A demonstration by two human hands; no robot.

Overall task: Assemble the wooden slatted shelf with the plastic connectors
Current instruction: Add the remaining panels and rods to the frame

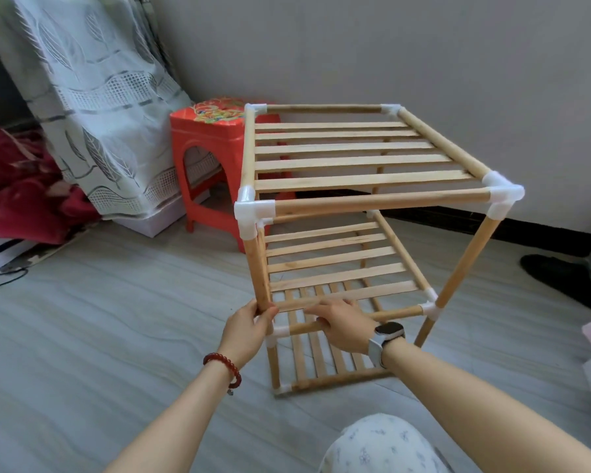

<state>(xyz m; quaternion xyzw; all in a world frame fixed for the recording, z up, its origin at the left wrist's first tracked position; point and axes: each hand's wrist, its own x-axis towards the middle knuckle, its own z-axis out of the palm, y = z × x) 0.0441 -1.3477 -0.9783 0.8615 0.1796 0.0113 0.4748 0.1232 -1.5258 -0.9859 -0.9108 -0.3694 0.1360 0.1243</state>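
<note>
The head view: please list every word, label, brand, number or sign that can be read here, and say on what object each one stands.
None: no readable text in this view.
red stool: colourful print on the seat, a pattern only, no letters legible.
smartwatch on the right wrist: screen dark, nothing shown.
wooden shelf and white connectors: no markings visible.

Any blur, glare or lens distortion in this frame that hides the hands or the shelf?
Head view: soft even daylight, no glare; wide-angle bending at the edges tilts the shelf; left hand and right hand are sharp enough; faint shadows on the floor.
</note>
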